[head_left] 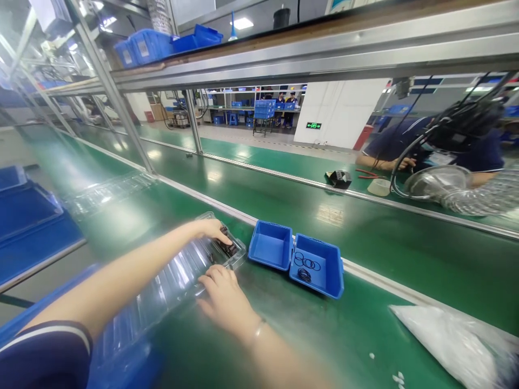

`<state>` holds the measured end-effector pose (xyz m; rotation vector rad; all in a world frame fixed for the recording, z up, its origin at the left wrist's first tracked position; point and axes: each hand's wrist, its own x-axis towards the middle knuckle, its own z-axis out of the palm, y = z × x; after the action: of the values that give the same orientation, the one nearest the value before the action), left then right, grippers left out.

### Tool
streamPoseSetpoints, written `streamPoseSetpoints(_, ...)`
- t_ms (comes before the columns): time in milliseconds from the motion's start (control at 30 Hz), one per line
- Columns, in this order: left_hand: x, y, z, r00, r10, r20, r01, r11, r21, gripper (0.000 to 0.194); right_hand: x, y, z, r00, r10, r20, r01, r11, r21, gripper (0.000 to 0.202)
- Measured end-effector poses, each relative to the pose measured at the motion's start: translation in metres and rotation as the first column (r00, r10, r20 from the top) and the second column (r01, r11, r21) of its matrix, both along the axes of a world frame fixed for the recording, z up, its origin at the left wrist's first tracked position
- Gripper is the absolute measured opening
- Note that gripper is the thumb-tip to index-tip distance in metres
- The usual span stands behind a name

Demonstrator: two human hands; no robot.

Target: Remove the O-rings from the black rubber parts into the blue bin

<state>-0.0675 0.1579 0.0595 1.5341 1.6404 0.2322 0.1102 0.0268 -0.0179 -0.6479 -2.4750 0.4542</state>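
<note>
My left hand point(214, 230) reaches into the far end of a clear plastic tray point(178, 270). Its fingers are closed down on a small dark part point(230, 247), whose kind I cannot make out. Beside the tray's near edge lies my right hand point(229, 302), fingers apart, the tips touching or very close to the clear plastic. Just right of the tray stand two blue bins: the left bin point(271, 246) shows a bare bottom, and the right bin point(318, 267) holds several thin black rings point(307, 263).
A white plastic bag point(446, 340) and small white pieces point(399, 378) lie at the lower right. Across the bench are a black part point(339, 179), red-handled pliers point(368, 174) and a co-worker point(441, 140). A metal shelf point(284, 59) runs overhead; blue trays point(32, 221) stand at left.
</note>
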Motion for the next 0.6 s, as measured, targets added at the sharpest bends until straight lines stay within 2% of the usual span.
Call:
streamPoseSetpoints(133, 0.008, -0.005, 0.004, 0.989, 0.002, 0.146, 0.022, 0.987, -0.158, 0.030, 0.000, 0.000, 0.000, 1.000, -0.007, 0.002, 0.007, 1.000, 0.005, 0.044)
streamPoseSetpoints(300, 0.013, -0.017, -0.001, 0.913, 0.086, 0.398, -0.002, 0.978, -0.208, 0.028, 0.001, 0.000, 0.000, 1.000, -0.011, -0.003, 0.011, 1.000, 0.010, 0.045)
streamPoseSetpoints(467, -0.001, -0.045, -0.006, 0.747, 0.186, 0.639, -0.144, 0.983, -0.118, 0.024, 0.003, 0.000, 0.004, 0.998, 0.015, -0.066, -0.015, 1.000, -0.013, 0.049)
streamPoseSetpoints(533, -0.009, -0.066, -0.003, 0.664, 0.212, 0.717, -0.237, 0.969, -0.068, 0.036, 0.004, -0.001, 0.004, 0.990, 0.032, -0.140, -0.035, 0.999, -0.024, 0.046)
streamPoseSetpoints(600, -0.014, -0.092, 0.002, 0.588, 0.227, 0.776, -0.320, 0.947, -0.033, 0.049, 0.005, -0.002, 0.004, 0.972, 0.019, -0.235, -0.027, 0.999, -0.032, 0.032)
